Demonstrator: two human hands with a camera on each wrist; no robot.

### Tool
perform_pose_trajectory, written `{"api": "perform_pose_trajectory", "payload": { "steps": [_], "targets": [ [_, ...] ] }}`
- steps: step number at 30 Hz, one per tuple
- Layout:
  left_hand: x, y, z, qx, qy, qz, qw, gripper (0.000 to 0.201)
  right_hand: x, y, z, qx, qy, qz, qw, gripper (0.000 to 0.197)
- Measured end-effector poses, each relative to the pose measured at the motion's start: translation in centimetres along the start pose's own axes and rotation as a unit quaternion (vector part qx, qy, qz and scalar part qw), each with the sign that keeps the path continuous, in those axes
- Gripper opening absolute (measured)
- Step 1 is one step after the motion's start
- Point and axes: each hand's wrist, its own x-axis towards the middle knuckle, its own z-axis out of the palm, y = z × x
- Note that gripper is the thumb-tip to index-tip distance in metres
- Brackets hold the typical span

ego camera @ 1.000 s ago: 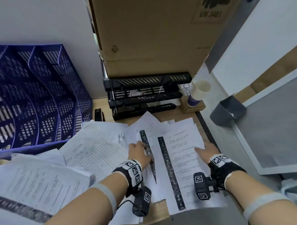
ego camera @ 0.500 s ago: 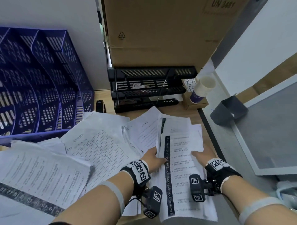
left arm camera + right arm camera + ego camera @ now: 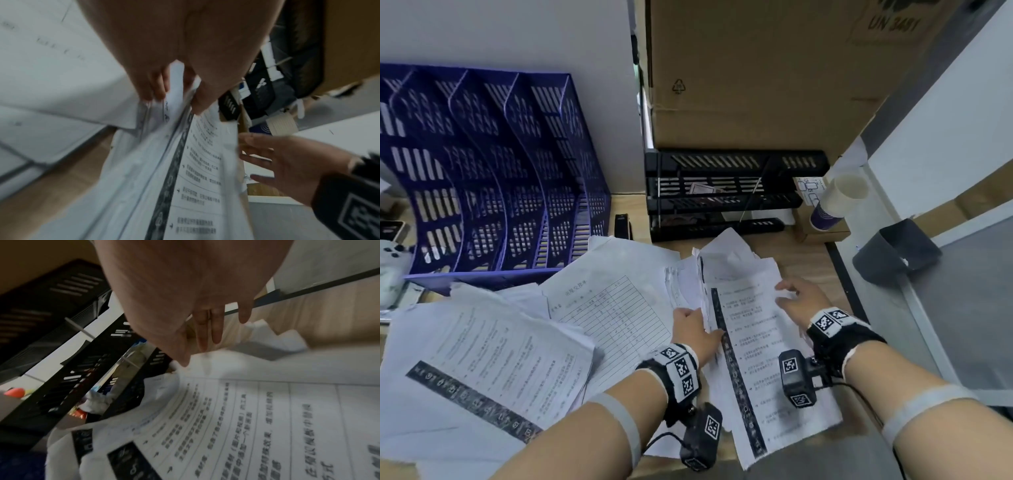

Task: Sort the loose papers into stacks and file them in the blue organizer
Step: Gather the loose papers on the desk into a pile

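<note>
We see left hand (image 3: 697,330) pinching stack (image 3: 748,346) edge at lower centre, right hand (image 3: 799,299) fingers straight against its right side, organizer (image 3: 493,178) upper left.

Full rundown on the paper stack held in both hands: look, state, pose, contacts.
The stack is several white printed sheets, roughly aligned, edges ragged and far corners crumpled. The top sheet shows lines of text and a dark patterned band along its left margin. It lies lengthwise away from the person on the wooden desk, its near end overhanging the desk edge, its left side raised. The left hand pinches the left edge, thumb on top; the right hand has straight fingers against the right edge. Loose papers lie to its left.
</note>
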Motion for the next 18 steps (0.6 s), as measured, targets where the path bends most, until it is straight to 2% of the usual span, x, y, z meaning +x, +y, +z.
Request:
{"api": "perform_pose_trajectory", "payload": {
  "steps": [2,5,7,10,13,15,18],
  "targets": [
    [-0.1,0.1,-0.8,0.003,0.092,0.011,0.996,0.048,0.6,-0.3,0.8,-0.03,-0.024,0.008,0.999,0.043],
    [-0.4,0.8,-1.6,-0.068,0.145,0.008,0.987,0.051,1.2,0.4,1.9,-0.064,-0.029,0.033,0.997,0.069],
    [-0.2,1.4,-1.5,-0.108,0.153,-0.012,0.982,0.054,1.9,1.7,2.4,-0.079,-0.045,0.045,0.995,0.075],
    [0.6,1.7,-1.7,-0.18,0.18,-0.061,0.965,0.067,1.6,2.5,2.6,-0.096,-0.052,0.041,0.993,0.074],
    [1.8,1.1,-2.0,-0.233,0.13,-0.115,0.957,0.073,0.9,2.7,2.2,-0.092,-0.044,0.023,0.994,0.069],
    [2.7,0.4,-1.6,-0.191,0.083,-0.113,0.972,0.056,0.7,3.0,2.0,-0.074,-0.048,0.014,0.996,0.068],
    [2.8,0.0,-0.8,-0.142,0.063,-0.07,0.985,0.04,0.3,3.7,1.8,-0.036,-0.067,0.013,0.997,0.069]
  ]
}}
